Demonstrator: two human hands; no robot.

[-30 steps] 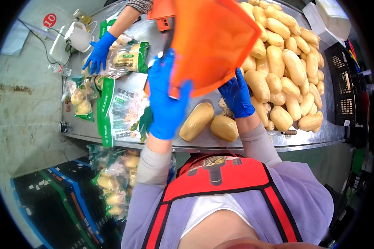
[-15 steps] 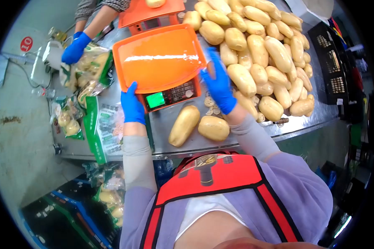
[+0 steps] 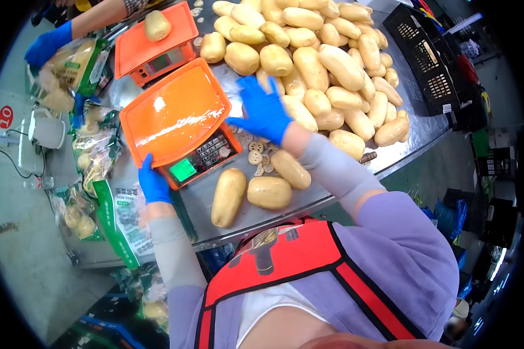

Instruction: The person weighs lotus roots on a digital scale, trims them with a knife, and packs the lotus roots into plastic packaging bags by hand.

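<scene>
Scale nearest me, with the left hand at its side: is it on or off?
On: the nearer scale has its display glowing green beside the keypad. Digits are unreadable.

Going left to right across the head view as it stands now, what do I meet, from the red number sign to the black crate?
Red number 10 sign → white jug → nearer orange scale → right hand → black crate.

The red wall sign [image 3: 5, 117] reads "10"; the green-white bag's [image 3: 122, 218] characters are unclear.
</scene>
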